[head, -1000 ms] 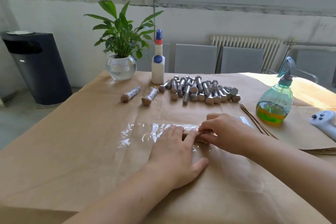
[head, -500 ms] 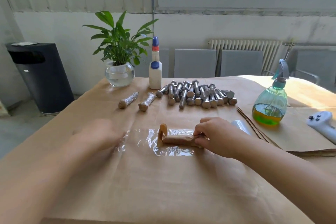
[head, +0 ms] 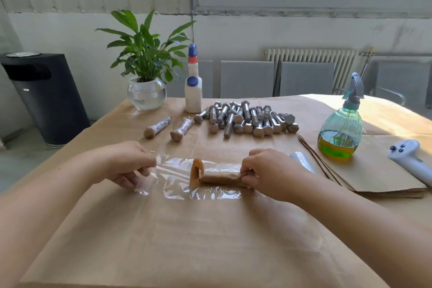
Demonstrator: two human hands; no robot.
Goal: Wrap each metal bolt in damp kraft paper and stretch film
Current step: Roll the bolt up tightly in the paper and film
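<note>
Left hand pinches stretch film edge; right hand fingers curl around paper-wrapped bolt end.

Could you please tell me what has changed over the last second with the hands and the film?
The left hand left the paper-wrapped bolt, moved left and took hold of the stretch film at its left edge. The right hand still holds the bolt's right end; the bare bolts stayed put.

Likely an office room: radiator, grey chairs, black bin.
</note>
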